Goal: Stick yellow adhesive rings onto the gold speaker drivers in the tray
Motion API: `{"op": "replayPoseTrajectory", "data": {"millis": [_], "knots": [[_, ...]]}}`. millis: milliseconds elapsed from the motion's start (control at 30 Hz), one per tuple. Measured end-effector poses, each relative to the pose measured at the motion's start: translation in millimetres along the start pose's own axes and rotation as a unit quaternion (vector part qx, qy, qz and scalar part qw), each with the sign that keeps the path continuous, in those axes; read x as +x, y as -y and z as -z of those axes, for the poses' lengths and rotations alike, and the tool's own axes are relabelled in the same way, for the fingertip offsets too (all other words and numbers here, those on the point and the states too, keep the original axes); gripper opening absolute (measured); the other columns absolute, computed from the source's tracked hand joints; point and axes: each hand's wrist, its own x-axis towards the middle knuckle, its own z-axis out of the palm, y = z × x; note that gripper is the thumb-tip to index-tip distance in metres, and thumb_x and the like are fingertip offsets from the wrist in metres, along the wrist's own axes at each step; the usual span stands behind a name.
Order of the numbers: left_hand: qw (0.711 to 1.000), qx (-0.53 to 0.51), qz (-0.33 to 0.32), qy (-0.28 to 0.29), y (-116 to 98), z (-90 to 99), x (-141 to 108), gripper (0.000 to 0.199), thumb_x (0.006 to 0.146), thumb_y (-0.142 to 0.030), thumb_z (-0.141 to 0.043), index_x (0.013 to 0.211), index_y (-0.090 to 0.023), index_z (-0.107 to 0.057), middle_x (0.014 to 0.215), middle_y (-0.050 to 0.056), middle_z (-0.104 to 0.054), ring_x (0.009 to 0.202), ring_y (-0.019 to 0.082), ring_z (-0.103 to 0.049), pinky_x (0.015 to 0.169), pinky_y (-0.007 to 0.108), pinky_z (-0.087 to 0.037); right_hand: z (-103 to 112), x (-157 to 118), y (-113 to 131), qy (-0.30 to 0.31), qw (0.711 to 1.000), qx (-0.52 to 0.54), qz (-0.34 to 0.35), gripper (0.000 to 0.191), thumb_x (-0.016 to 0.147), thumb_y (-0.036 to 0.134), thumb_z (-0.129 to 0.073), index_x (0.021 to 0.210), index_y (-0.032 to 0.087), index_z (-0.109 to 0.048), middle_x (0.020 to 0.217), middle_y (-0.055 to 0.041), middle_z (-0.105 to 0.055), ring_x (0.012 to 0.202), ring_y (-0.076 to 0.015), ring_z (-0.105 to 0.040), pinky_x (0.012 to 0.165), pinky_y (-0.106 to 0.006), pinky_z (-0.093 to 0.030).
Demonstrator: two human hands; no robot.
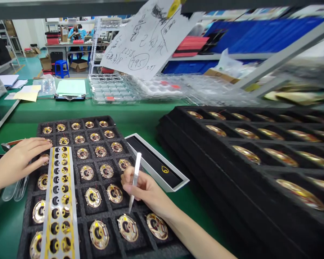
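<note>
A black foam tray holds rows of round gold-coloured parts in square pockets. Across its left side lies a long sticker strip with yellow edges and two columns of black shapes. My left hand rests at the tray's upper left edge, fingers spread, beside the strip's top end. White tweezers are held in my right hand, their tip pointing down just above a round part in the bottom row. Whether the tip touches that part, I cannot tell.
Stacked black foam trays with more gold parts fill the right. A white-rimmed box lies between. Behind are clear plastic trays, a clipboard and a hanging paper sheet. Metal tools lie near my left hand. A person sits far back.
</note>
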Motion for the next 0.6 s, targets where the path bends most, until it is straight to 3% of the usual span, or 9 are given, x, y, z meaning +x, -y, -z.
{"op": "replayPoseTrajectory", "data": {"millis": [100,200,333,467,600], "knots": [[0.999,0.005,0.030,0.035,1.1,-6.0,-4.4,0.052,0.097,-0.053,-0.038,0.133,-0.019,-0.054,0.130,0.010,-0.061,0.120,0.028,-0.056,0.104,0.048,-0.045,1.7,-4.1,-0.8,-0.013,1.000,-0.019,-0.009,0.037,0.072,0.052,-0.075,0.081,0.021,-0.055,0.055,0.0089,-0.039,0.044,-0.0054,-0.028,0.042,-0.020,-0.021],[0.988,0.022,0.087,0.125,-0.8,-14.4,-13.7,0.053,0.096,-0.052,-0.040,0.135,-0.019,-0.053,0.138,0.012,-0.055,0.125,0.032,-0.053,0.104,0.051,-0.044,11.9,-8.3,3.1,-0.037,0.998,-0.044,-0.001,0.035,0.075,0.051,-0.073,0.086,0.021,-0.060,0.057,0.0080,-0.039,0.046,-0.0056,-0.030,0.044,-0.020,-0.022],[0.962,0.004,0.155,0.226,-5.3,-12.8,-23.9,0.052,0.094,-0.045,-0.048,0.141,-0.024,-0.048,0.142,0.011,-0.051,0.129,0.033,-0.051,0.103,0.048,-0.046,37.9,0.4,5.8,-0.179,0.981,-0.063,0.032,0.041,0.066,0.053,-0.079,0.079,0.018,-0.063,0.056,0.0063,-0.040,0.048,-0.0060,-0.031,0.045,-0.020,-0.022],[0.956,-0.005,0.200,0.215,-0.4,5.5,-23.1,0.052,0.096,-0.043,-0.046,0.142,-0.020,-0.046,0.143,0.013,-0.050,0.130,0.031,-0.050,0.106,0.044,-0.042,52.4,18.1,-0.7,-0.208,0.976,-0.046,0.034,0.043,0.067,0.058,-0.076,0.073,0.018,-0.060,0.049,0.0078,-0.035,0.043,-0.0050,-0.026,0.043,-0.019,-0.020],[0.941,0.015,0.274,0.198,20.1,13.4,-23.2,0.053,0.095,-0.043,-0.046,0.141,-0.018,-0.046,0.142,0.014,-0.051,0.129,0.031,-0.051,0.107,0.043,-0.039,49.4,20.9,-6.4,-0.222,0.974,-0.028,0.021,0.040,0.070,0.055,-0.075,0.073,0.017,-0.061,0.048,0.0086,-0.030,0.041,-0.0040,-0.023,0.040,-0.018,-0.018]]}}
